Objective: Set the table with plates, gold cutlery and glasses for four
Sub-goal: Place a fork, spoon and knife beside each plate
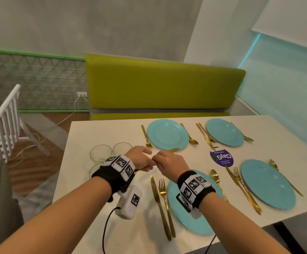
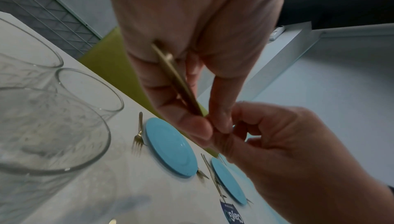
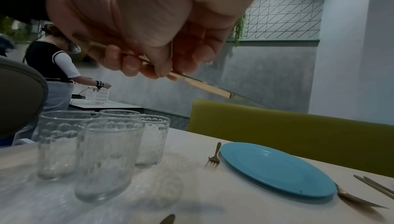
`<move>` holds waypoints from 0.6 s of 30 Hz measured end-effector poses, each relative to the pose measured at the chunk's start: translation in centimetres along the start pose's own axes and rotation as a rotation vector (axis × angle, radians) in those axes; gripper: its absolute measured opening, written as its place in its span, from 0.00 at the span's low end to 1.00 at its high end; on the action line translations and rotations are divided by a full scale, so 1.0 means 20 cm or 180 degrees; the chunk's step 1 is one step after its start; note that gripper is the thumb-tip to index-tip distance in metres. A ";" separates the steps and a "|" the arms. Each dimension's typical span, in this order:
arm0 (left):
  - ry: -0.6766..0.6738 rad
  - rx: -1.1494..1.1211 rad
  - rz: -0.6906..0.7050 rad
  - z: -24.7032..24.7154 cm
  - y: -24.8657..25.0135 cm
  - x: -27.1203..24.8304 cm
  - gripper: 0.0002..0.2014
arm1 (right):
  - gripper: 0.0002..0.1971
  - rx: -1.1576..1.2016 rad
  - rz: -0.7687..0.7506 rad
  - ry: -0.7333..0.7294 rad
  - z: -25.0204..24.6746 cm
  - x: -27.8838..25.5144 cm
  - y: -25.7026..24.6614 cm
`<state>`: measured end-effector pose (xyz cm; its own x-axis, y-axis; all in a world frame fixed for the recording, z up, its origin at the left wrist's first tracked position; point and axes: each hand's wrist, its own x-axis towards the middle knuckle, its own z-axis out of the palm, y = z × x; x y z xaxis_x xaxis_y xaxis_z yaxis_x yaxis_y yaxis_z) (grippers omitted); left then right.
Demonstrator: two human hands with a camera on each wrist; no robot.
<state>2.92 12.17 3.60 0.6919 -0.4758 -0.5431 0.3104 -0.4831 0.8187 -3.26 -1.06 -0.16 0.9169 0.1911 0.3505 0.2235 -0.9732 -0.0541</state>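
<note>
**Both hands hold one gold knife above the table**

The left hand and the right hand meet in the air over the white rectangular table, close together, fingertips touching. Between them is a thin gold table knife. In the left wrist view its handle lies in the curled fingers of the left hand; in the right wrist view the right hand's fingers pinch it too, and the blade points out to the far right, toward the far left round turquoise plate. In the head view only the knife's tip shows beyond the hands.

Four turquoise plates lie on the table. The far left plate has a gold fork on its left and a gold spoon on its right. The other three plates each have gold cutlery on both sides.

Four clear patterned drinking glasses stand upright in a tight group on the left part of the table, just left of the hands. A round purple sticker is on the table between the plates. Behind the table stands an olive-green bench.
</note>
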 end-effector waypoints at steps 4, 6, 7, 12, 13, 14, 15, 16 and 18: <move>0.0025 -0.0054 0.0030 -0.09 0.06 0.06 0.21 | 0.04 0.0046 0.0086 -0.0045 0.04 0.11 0.06; 0.0355 -0.0048 0.0134 -0.15 0.08 0.11 0.13 | 0.05 0.0200 0.0421 -0.0294 0.06 0.18 0.10; 0.0554 -0.0011 0.0206 -0.18 0.10 0.14 0.09 | 0.08 0.0318 0.0729 -0.0517 0.07 0.21 0.12; 0.1070 -0.0264 0.0259 -0.35 0.15 0.29 0.15 | 0.11 0.0974 0.2029 -0.1243 0.17 0.43 0.27; 0.1069 -0.0411 0.0254 -0.37 0.16 0.32 0.13 | 0.11 0.1056 0.2158 -0.1299 0.20 0.48 0.29; 0.1049 -0.0539 0.0250 -0.40 0.16 0.35 0.10 | 0.11 0.1084 0.2233 -0.1359 0.24 0.53 0.32; 0.1028 -0.0617 0.0253 -0.42 0.17 0.39 0.07 | 0.12 0.1051 0.2280 -0.1440 0.28 0.59 0.34; 0.1019 -0.0664 0.0252 -0.44 0.17 0.42 0.05 | 0.12 0.0994 0.2302 -0.1540 0.32 0.64 0.36; 0.1050 -0.0761 0.0229 -0.48 0.17 0.47 0.05 | 0.16 0.0757 0.2318 -0.1836 0.40 0.73 0.39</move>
<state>16.68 13.05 3.01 0.8771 -0.2222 -0.4258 0.3694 -0.2544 0.8937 14.50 -4.84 -2.92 0.8648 -0.3550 -0.3551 -0.4624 -0.8387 -0.2876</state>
